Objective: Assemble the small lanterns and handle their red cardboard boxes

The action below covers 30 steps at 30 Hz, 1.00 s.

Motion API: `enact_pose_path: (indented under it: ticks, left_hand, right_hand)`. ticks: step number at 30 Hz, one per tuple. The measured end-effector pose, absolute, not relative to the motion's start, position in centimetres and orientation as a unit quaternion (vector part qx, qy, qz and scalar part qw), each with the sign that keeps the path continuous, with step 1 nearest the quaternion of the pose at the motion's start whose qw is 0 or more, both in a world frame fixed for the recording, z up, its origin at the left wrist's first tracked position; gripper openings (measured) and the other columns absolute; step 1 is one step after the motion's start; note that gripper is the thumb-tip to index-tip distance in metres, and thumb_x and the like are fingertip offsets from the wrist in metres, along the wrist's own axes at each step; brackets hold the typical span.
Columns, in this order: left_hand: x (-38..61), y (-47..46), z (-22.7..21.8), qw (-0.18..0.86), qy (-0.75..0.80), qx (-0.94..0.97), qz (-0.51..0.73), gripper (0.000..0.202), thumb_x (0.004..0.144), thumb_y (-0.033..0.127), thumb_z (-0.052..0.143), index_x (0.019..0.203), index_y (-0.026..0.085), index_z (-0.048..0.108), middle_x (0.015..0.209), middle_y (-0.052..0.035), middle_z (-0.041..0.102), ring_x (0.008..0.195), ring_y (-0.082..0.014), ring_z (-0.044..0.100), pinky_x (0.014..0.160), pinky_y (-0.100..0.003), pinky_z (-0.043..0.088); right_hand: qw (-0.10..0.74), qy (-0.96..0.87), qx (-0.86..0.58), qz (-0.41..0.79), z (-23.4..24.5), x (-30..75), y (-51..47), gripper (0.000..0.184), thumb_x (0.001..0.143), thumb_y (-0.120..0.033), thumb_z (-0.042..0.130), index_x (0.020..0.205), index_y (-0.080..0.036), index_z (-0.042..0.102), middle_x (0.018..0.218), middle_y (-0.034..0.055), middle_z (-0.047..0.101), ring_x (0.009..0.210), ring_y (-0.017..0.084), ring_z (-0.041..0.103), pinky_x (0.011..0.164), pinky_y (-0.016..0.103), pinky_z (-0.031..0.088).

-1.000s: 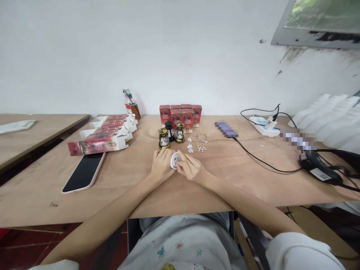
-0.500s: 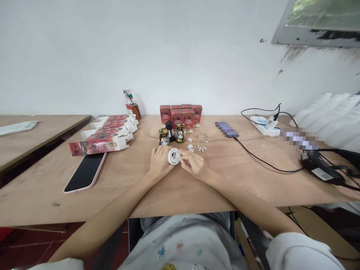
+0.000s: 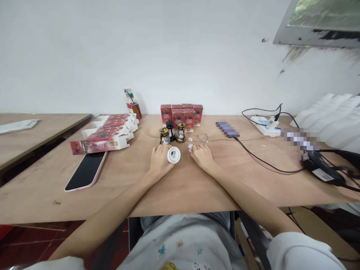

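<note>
My left hand (image 3: 159, 160) is closed round a small white round lantern base (image 3: 173, 154), its open underside turned toward me, just above the wooden table (image 3: 180, 187). My right hand (image 3: 201, 154) has come off the base and lies over the little white button-like pieces (image 3: 190, 146) to its right, fingers curled down on them; what they pinch is hidden. Three small lanterns (image 3: 172, 132), two gold and one black, stand right behind the hands.
Red boxes (image 3: 182, 112) stand behind the lanterns; open red-and-white cartons (image 3: 108, 134) and a black phone (image 3: 86, 170) lie left. A bottle (image 3: 131, 103) is at the back. A blurred phone (image 3: 227, 129), power strip (image 3: 264, 125), cables and a black glue gun (image 3: 320, 167) lie right.
My right hand let go of the white base and moved right and back to the small white pieces. My left hand carried the base slightly away from me.
</note>
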<state>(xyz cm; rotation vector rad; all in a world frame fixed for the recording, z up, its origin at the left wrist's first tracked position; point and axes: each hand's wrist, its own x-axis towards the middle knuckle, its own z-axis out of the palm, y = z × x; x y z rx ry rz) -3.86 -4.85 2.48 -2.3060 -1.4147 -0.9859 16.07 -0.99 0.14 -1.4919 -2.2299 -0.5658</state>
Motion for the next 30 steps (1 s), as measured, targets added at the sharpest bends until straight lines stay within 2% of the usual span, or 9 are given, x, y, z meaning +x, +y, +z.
enact_pose_path:
  ticks: [3, 7, 10, 13, 19, 24, 30]
  left_hand:
    - [-3.8, -4.9, 2.4, 0.131, -0.483, -0.798, -0.336, 0.018, 0.071, 0.021, 0.053, 0.089, 0.018, 0.049, 0.084, -0.0071, 0.063, 0.082, -0.024, 0.057, 0.068, -0.034, 0.033]
    - [-3.7, -5.0, 2.3, 0.144, -0.478, -0.804, -0.322, 0.019, 0.072, 0.019, 0.052, 0.09, 0.018, 0.049, 0.086, -0.0073, 0.064, 0.082, -0.0236, 0.057, 0.068, -0.034, 0.032]
    - [-3.6, -5.1, 2.3, 0.168, -0.465, -0.812, -0.309, 0.013, 0.076, 0.023, 0.052, 0.089, 0.019, 0.051, 0.087, -0.0079, 0.065, 0.082, -0.0234, 0.056, 0.069, -0.034, 0.031]
    - [-3.4, -5.2, 2.3, 0.187, -0.458, -0.812, -0.31, 0.011, 0.08, 0.029, 0.051, 0.085, 0.019, 0.052, 0.085, -0.0077, 0.064, 0.08, -0.0231, 0.055, 0.068, -0.034, 0.031]
    - [-3.1, -5.5, 2.2, 0.187, -0.443, -0.819, -0.314, 0.011, 0.08, 0.026, 0.052, 0.088, 0.018, 0.054, 0.084, -0.0066, 0.064, 0.077, -0.0217, 0.055, 0.068, -0.034, 0.031]
    - [-3.0, -5.6, 2.2, 0.182, -0.453, -0.818, -0.304, 0.011, 0.081, 0.026, 0.05, 0.087, 0.018, 0.054, 0.084, -0.0077, 0.063, 0.079, -0.0226, 0.055, 0.069, -0.034, 0.031]
    - [-2.9, -5.7, 2.1, 0.182, -0.448, -0.821, -0.302, 0.013, 0.082, 0.027, 0.049, 0.089, 0.018, 0.054, 0.085, -0.0082, 0.064, 0.081, -0.0233, 0.055, 0.069, -0.035, 0.031]
  right_hand:
    - [0.232, -0.799, -0.522, -0.19, 0.5, 15.8, -1.7, 0.014, 0.085, -0.015, 0.048, 0.079, -0.012, 0.06, 0.078, 0.0137, 0.069, 0.078, 0.023, 0.063, 0.071, 0.034, 0.042]
    - [0.407, -0.796, -0.418, -0.159, 1.2, 15.2, -3.4, 0.012, 0.086, -0.021, 0.05, 0.085, -0.016, 0.061, 0.088, 0.0084, 0.07, 0.083, 0.02, 0.063, 0.075, 0.032, 0.045]
    - [0.473, -0.808, -0.331, -0.115, 1.6, 14.4, -4.8, 0.01, 0.086, -0.021, 0.052, 0.084, -0.018, 0.061, 0.093, 0.0071, 0.07, 0.087, 0.017, 0.063, 0.079, 0.031, 0.047]
    - [0.486, -0.816, -0.3, -0.092, 1.7, 13.7, -5.6, 0.009, 0.085, -0.02, 0.054, 0.084, -0.019, 0.063, 0.094, 0.0066, 0.07, 0.089, 0.016, 0.063, 0.081, 0.032, 0.049]
    - [0.516, -0.803, -0.286, -0.088, 1.5, 13.4, -5.7, 0.012, 0.087, -0.019, 0.052, 0.084, -0.017, 0.063, 0.103, 0.0099, 0.068, 0.093, 0.016, 0.064, 0.083, 0.03, 0.053]
    - [0.493, -0.817, -0.279, -0.104, 1.1, 13.4, -5.7, 0.015, 0.087, -0.017, 0.048, 0.083, -0.017, 0.063, 0.105, 0.0106, 0.067, 0.095, 0.015, 0.065, 0.082, 0.028, 0.054]
    - [0.482, -0.822, -0.263, -0.153, 1.1, 13.5, -5.6, 0.013, 0.085, -0.016, 0.05, 0.078, -0.017, 0.061, 0.101, 0.0115, 0.068, 0.092, 0.016, 0.065, 0.078, 0.027, 0.055]
